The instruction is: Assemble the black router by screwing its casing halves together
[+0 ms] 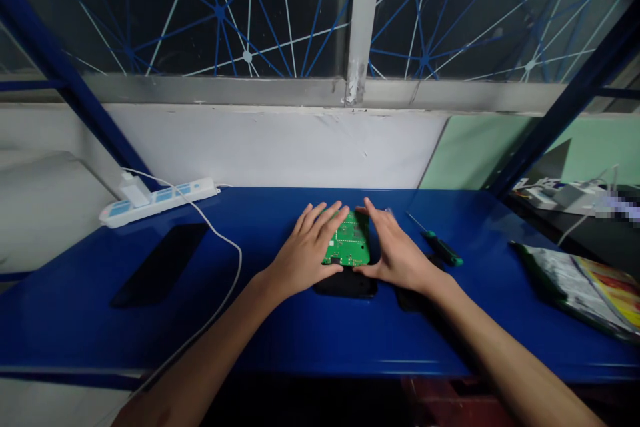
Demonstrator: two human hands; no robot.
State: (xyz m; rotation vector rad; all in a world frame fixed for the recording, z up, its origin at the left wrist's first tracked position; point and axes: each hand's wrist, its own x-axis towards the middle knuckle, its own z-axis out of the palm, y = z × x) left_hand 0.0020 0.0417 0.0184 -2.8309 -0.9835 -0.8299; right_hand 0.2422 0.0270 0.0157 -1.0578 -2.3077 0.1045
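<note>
A green circuit board (353,240) lies above a black casing (346,283) at the middle of the blue table. My left hand (310,250) grips the board's left side, its fingers over the top and its thumb at the lower edge. On the other side, my right hand (395,247) has its thumb by the board's lower right corner and its fingers by the upper right edge. A screwdriver (443,247) with a green and black handle lies right of my right hand. Something dark, partly hidden, is under my right wrist.
A white power strip (165,200) with a plug stands at the back left, its cable crossing the blue table (280,347). A black flat object (163,263) lies at left. At right is a shiny colourful packet (585,283). Blue frame posts rise on both sides.
</note>
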